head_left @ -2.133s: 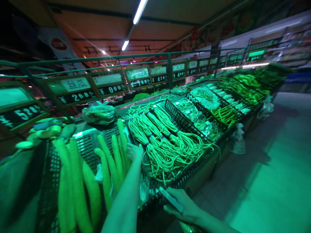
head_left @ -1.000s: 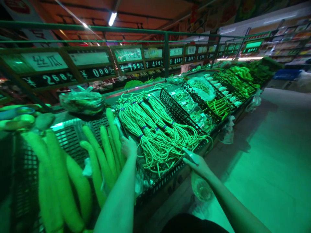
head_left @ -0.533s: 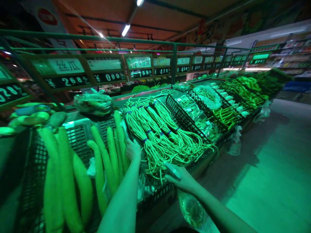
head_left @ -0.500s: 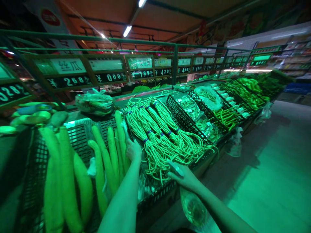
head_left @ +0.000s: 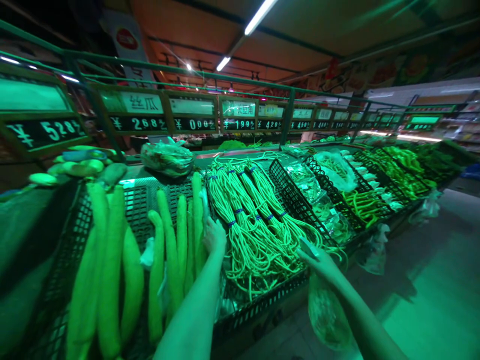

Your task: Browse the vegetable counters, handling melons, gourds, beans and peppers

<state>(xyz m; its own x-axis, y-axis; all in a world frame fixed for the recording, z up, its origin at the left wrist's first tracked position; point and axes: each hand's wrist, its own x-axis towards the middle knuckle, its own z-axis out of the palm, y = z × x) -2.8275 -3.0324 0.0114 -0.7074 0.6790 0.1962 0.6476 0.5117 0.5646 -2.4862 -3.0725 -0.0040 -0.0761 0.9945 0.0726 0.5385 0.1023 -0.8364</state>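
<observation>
Right hand point(head_left: 323, 265) grips slim object point(head_left: 309, 248), long axis forward-left; left hand point(head_left: 215, 236), hold unclear

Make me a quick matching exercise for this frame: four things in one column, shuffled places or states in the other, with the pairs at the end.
Things
1. Left hand
2. Long beans
3. Plastic bag
4. Gourds

Places or states
A. Below the right hand
B. Thick and green, on the picture's left side
C. Between two kinds of vegetable
D. Bundled with dark bands

Pairs: 1-C, 2-D, 3-A, 4-B
</observation>
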